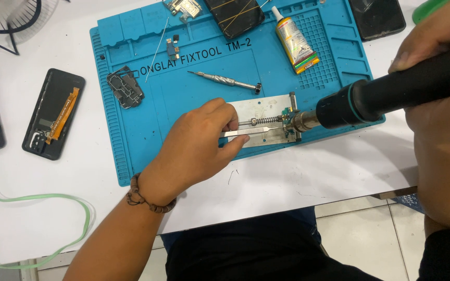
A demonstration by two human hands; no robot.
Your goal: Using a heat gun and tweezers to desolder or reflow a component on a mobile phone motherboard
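Observation:
My left hand grips silver tweezers whose tips reach toward a small green board part clamped in a metal holder plate on the blue work mat. My right hand holds a black hot-air tool; its metal nozzle points at the same small part, almost touching it. A beaded bracelet sits on my left wrist.
On the mat lie a silver screwdriver, a glue tube, a dark phone frame piece, small circuit parts and a phone. An opened phone and a green cable lie on the white table at left.

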